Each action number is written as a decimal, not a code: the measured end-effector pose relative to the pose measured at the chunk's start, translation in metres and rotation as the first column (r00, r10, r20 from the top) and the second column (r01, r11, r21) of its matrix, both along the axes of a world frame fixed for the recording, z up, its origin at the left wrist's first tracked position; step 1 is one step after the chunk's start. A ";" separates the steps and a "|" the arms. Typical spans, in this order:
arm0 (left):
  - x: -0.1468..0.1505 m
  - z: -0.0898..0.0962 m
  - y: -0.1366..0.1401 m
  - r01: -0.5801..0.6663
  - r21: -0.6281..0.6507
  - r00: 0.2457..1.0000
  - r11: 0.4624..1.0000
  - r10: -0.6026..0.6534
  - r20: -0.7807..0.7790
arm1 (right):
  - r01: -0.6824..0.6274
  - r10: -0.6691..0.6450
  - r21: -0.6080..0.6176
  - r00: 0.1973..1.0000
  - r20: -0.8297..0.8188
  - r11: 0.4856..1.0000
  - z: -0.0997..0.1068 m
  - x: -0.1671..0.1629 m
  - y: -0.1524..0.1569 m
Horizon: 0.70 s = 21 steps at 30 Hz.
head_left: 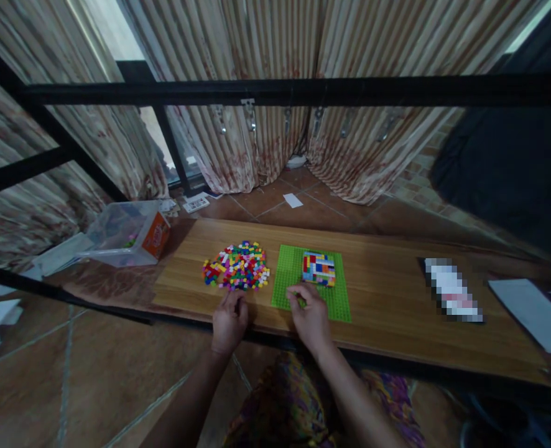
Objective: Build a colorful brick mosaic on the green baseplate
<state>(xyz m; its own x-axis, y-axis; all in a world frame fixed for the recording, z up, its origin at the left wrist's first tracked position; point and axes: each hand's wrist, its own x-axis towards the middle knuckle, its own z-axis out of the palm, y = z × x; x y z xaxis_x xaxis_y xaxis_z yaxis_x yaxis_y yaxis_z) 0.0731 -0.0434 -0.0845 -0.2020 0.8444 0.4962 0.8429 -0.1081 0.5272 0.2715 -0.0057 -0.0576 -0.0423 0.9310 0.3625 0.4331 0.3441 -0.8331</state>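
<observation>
"Brick assembly (319, 269): where does it lie?"

"Just right of and below the frame's centre, on the green baseplate (285, 274); loose bricks (244, 267) lie heaped to its left."

"And the hands?"

"Right hand (310, 314), over the baseplate's lower part, fingers curled narrow; left hand (230, 318), below the heap, fingers drawn together. Whether either holds a brick cannot be told."

"Which step?"

"Apparently adding bricks; the next placement calls for a fine pinch and aligned studs."

The brick pile (242, 266) lies left of the baseplate (287, 264).
</observation>
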 end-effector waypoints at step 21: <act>0.000 0.003 -0.002 0.007 -0.028 1.000 1.000 -0.008 -0.009 | 0.002 0.016 -0.033 0.859 0.512 0.999 -0.008 -0.057 0.026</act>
